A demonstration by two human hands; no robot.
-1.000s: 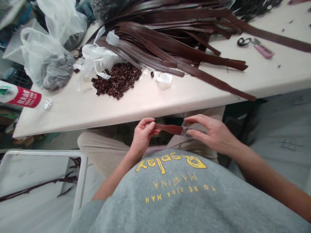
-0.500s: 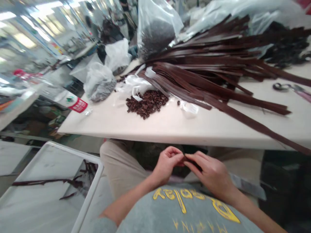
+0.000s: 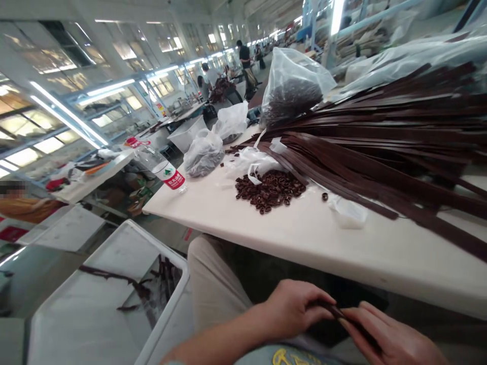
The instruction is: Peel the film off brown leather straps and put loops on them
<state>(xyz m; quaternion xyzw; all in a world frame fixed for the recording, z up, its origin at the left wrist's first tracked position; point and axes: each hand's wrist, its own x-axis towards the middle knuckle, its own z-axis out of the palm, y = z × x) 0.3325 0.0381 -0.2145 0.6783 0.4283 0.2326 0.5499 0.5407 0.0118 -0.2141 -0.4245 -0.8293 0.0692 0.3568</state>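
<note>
Just below the table edge, over my lap, my left hand (image 3: 292, 309) pinches a dark brown leather-like strap (image 3: 330, 307). My right hand (image 3: 395, 337) grips the same strap close by, where it runs between thumb and fingers. Most of the strap is hidden by the hands. On the table in front lies a heap of small brown strap loops (image 3: 268, 190), with a single loop (image 3: 324, 196) to its right. A thick bundle of long brown straps (image 3: 365, 147) spreads across the table's right side, some ends hanging toward the front edge.
Clear bags of small dark pieces (image 3: 203, 154) and a larger clear bag (image 3: 292, 94) stand behind the heap. A plastic bottle (image 3: 167, 172) is at the left table corner (image 3: 152, 205). At lower left sits a white bin (image 3: 110, 284) with brown scraps. People are farther back.
The view has swung left and up, so the table's things sit farther right. Both hands appear lower and farther right, with more of the strap showing between them.
</note>
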